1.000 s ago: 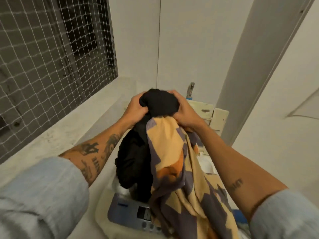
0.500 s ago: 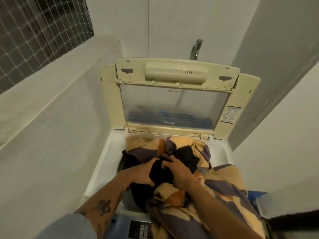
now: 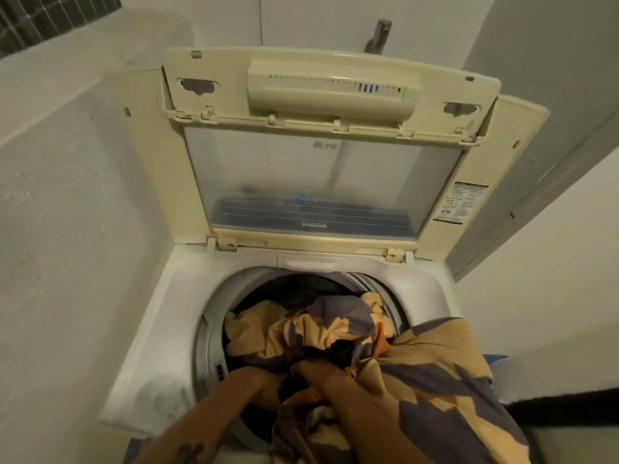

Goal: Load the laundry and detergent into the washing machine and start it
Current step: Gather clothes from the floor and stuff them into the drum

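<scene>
The laundry, a large cloth with orange and purple patches point(image 3: 338, 324), is found partly inside the drum point(image 3: 209, 333) of the washing machine point(image 3: 174, 309), while a wide part of it is spread over the right near edge of the machine and hangs down there. A dark piece of cloth point(image 3: 338, 351) is seen between its folds, just in front of the hands. The left hand point(image 3: 263, 380) and the right hand point(image 3: 323, 375) are placed side by side on the near part of the cloth, above the opening. Their fingers are sunk in the folds, so it cannot be told whether the cloth is grasped or only pressed. The cream lid point(image 3: 331, 80) is lifted and stands upright at the far side, with a printed label point(image 3: 464, 202) at its right edge. A metal tap point(image 3: 378, 35) is fixed on the far wall behind the lid, and a dark window with a grid point(image 3: 50, 15) is seen at the far left.
</scene>
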{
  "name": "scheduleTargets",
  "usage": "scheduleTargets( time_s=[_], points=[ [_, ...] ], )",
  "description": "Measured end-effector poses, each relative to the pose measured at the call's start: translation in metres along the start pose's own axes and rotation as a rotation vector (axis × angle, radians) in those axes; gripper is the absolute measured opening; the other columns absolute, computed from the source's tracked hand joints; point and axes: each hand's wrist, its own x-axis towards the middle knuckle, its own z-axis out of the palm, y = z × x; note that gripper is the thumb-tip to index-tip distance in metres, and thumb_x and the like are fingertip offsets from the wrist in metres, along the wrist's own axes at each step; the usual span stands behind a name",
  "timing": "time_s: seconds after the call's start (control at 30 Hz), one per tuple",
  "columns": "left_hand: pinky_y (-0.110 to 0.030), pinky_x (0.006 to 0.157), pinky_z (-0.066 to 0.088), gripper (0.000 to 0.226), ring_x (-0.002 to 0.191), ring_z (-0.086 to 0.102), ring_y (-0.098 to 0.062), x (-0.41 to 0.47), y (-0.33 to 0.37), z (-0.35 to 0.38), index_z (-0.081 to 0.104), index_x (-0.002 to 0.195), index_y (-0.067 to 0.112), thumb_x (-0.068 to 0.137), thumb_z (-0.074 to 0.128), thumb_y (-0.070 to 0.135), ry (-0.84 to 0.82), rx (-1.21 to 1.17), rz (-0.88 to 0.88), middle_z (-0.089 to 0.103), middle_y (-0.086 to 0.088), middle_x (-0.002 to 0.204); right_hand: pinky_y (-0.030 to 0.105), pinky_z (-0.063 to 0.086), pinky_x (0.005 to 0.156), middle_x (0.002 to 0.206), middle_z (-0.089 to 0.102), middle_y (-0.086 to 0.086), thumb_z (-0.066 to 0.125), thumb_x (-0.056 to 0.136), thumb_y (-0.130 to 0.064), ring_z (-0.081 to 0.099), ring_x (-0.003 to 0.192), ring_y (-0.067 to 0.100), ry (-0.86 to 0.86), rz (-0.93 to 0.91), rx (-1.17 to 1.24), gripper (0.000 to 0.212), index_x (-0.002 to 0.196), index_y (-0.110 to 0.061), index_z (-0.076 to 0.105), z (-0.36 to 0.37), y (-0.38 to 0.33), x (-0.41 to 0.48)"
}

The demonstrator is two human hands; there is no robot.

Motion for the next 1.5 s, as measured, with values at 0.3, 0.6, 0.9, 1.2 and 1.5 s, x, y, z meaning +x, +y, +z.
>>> scheduleTargets(
  time_s=[0.3,0.6,0.9,1.2,1.5],
  points=[
    [-0.036,0.098,0.042,0.059,0.119,0.051,-0.023,-0.084,0.031,-0.095,0.04,0.136,0.025,0.087,0.052,0.055,0.487,0.043,0.094,0.05,-0.003,0.137,0.027,0.041,0.102,0.142,0.045,-0.002,0.076,0.084,-0.028,0.044,0.131,0.017,-0.059,-0.083,0.393,0.076,0.146,-0.034,0.033,-0.111,0.016,-0.09],
    [-0.038,0.105,0.036,0.061,0.131,0.04,-0.028,-0.146,0.116,-0.119,0.036,0.143,0.013,0.093,0.054,0.041,0.554,0.068,0.214,0.04,-0.01,0.146,0.032,0.049,0.091,0.116,0.062,0.0,0.071,0.084,-0.027,0.061,0.104,0.017,0.308,-0.077,0.236,0.052,0.131,-0.028,0.049,-0.14,0.023,-0.164],
    [-0.043,0.119,0.007,0.123,0.146,-0.003,-0.016,-0.119,0.199,-0.044,-0.002,0.15,0.041,0.062,0.081,0.058,0.138,0.28,0.473,-0.009,0.013,0.16,0.017,0.033,0.1,0.133,0.056,0.005,0.045,0.089,0.002,0.051,0.124,0.019,0.365,0.073,0.203,0.054,0.138,-0.019,0.049,-0.098,0.081,-0.235],
    [-0.037,0.088,0.049,0.037,0.097,0.06,-0.02,-0.087,0.201,-0.039,0.056,0.119,0.02,0.085,0.065,0.031,0.398,0.282,0.744,0.065,-0.006,0.112,0.022,0.034,0.101,0.132,0.056,0.007,0.043,0.102,-0.015,0.051,0.121,0.021,0.548,0.035,0.322,0.034,0.136,-0.014,0.05,-0.084,0.075,-0.243],
    [-0.008,0.092,0.04,0.03,0.103,0.056,0.003,-0.165,0.093,-0.133,0.058,0.124,0.006,0.094,0.052,0.007,0.761,-0.147,0.636,0.062,-0.005,0.117,0.027,0.043,0.092,0.119,0.061,-0.003,0.03,0.102,-0.054,0.057,0.109,0.016,0.643,0.085,0.594,0.044,0.129,-0.028,0.053,-0.125,0.066,-0.255]
  ],
)
